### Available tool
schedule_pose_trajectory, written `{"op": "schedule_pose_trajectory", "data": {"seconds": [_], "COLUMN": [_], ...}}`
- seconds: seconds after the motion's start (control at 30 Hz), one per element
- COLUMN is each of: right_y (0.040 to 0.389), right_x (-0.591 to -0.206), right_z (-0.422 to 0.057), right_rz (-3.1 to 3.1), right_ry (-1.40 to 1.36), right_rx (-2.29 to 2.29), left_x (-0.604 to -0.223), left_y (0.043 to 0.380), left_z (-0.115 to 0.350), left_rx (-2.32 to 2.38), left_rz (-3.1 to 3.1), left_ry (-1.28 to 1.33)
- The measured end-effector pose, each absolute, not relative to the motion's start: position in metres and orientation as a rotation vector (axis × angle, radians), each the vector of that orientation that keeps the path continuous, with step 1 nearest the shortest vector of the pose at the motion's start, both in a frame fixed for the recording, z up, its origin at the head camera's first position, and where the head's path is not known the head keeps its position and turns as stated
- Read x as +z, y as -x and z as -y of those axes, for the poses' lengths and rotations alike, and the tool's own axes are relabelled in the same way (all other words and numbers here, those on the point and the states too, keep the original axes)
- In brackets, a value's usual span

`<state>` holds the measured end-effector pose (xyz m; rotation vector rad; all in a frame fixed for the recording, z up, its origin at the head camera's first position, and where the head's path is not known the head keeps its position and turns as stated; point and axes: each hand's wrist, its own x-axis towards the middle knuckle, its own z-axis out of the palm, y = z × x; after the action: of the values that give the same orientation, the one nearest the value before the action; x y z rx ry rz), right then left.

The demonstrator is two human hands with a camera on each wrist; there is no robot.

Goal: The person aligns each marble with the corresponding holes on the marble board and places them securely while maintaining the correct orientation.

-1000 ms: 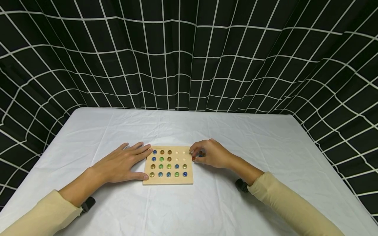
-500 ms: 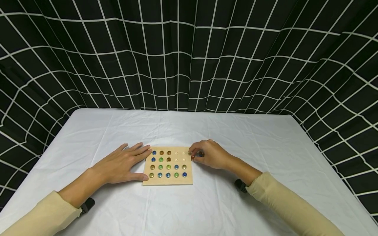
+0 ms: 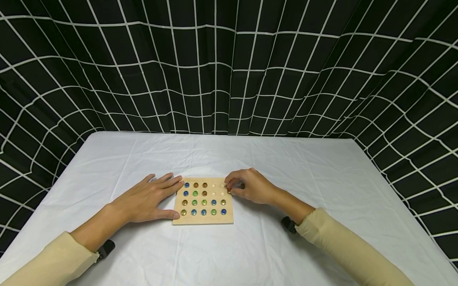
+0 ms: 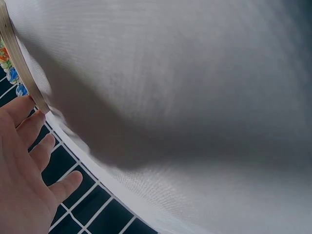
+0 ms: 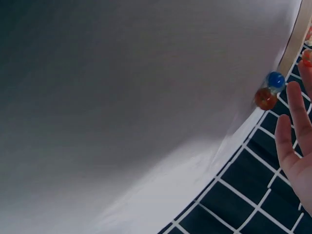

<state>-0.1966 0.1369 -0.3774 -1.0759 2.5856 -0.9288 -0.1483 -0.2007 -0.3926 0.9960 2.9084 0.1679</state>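
A light wooden board (image 3: 203, 221) with rows of blue, green and amber glass marbles lies in the head view; several hollows at its far right hold none. My left hand (image 3: 150, 198) rests with spread fingers along the board's left edge, thumb on the near corner. Over the right edge, my right hand (image 3: 255, 186) pinches a reddish-brown marble (image 3: 229, 190) between thumb and fingers. In the right wrist view that marble is partly cut off by the frame. Beneath the right palm, a blue marble (image 5: 276, 80) and a reddish-brown marble (image 5: 265, 99) lie beside the board.
A white cloth (image 3: 297, 167) covers the table. Beyond its far edge hangs a black curtain (image 3: 229, 71) with a white grid, which also runs down both sides. Dark wrist cameras sit under the left cuff (image 3: 106, 249) and right cuff (image 3: 289, 225).
My right hand has moved slightly left, bringing the pinched marble from beside the board to over its right edge. The left hand has stayed in place on the board.
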Motion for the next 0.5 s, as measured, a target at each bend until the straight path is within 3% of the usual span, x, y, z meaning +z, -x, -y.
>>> {"op": "schedule_pose_trajectory", "data": {"seconds": [0.5], "right_y": [0.194], "right_x": [-0.376], "right_z": [-0.119], "right_rz": [-2.580], "right_ry": [1.100], "right_rx": [-0.877], "left_x": [-0.392], "left_y": [0.147], "left_z": [0.201], "left_rx": [0.176], "left_rz": [-2.908], "left_ry": [-0.997]}}
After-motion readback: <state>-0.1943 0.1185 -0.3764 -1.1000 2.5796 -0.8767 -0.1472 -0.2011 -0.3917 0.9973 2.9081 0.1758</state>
